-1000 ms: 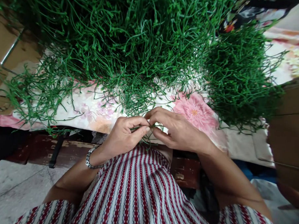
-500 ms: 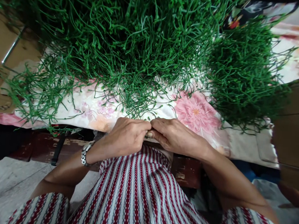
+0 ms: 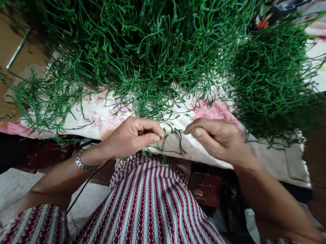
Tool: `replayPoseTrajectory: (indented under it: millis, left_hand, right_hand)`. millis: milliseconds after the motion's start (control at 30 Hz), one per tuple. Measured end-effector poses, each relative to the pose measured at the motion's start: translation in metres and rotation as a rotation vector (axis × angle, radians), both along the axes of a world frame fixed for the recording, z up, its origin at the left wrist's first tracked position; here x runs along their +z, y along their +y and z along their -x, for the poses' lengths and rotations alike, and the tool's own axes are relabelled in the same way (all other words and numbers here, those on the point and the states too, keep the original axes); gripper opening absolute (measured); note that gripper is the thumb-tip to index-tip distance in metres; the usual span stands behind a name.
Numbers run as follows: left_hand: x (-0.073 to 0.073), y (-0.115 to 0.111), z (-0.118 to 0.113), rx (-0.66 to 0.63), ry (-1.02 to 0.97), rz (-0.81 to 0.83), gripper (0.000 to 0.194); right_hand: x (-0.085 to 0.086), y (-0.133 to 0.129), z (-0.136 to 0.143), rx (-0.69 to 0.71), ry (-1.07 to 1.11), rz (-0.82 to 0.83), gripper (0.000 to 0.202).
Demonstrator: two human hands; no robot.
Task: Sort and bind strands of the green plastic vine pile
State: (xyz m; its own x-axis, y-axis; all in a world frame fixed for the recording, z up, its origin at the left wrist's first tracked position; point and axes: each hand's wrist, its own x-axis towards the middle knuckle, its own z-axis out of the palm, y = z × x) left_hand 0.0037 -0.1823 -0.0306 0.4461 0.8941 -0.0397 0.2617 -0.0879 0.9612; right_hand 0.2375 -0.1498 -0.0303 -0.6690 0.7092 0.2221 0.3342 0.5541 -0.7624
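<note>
My left hand [image 3: 134,135] pinches thin green stems [image 3: 163,143] between thumb and forefinger, above the near edge of the flowered cloth [image 3: 109,116]. To its right, a gap away, my right hand [image 3: 218,139] is closed with thumb against forefinger; whatever its fingertips hold is too small to make out. Between the hands, several curled green stems lie over the cloth. A large heap of green plastic-looking stems [image 3: 145,38] spreads beyond both hands.
A second, smaller green pile [image 3: 275,80] stands at the right. Loose stems [image 3: 50,99] are scattered at the left, by a cardboard surface [image 3: 4,43] with a metal rod [image 3: 18,51]. Brown wood [image 3: 204,188] shows below the cloth.
My hands, together before, have moved apart, the right one going right and the left one slightly left. Green stems now show at my left fingertips and hang below them.
</note>
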Motion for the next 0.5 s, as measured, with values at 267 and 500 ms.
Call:
replayPoseTrajectory:
  millis: [267,500]
  left_hand:
    - [-0.017,0.003,-0.02,0.357,-0.295,0.076,0.008]
    - [-0.028,-0.005,-0.015,0.317,-0.354,0.137,0.013]
  right_hand:
    - [-0.027,-0.01,0.047,-0.083,0.171,0.25,0.027]
    - [-0.031,-0.023,0.05,-0.116,0.142,0.128,0.014]
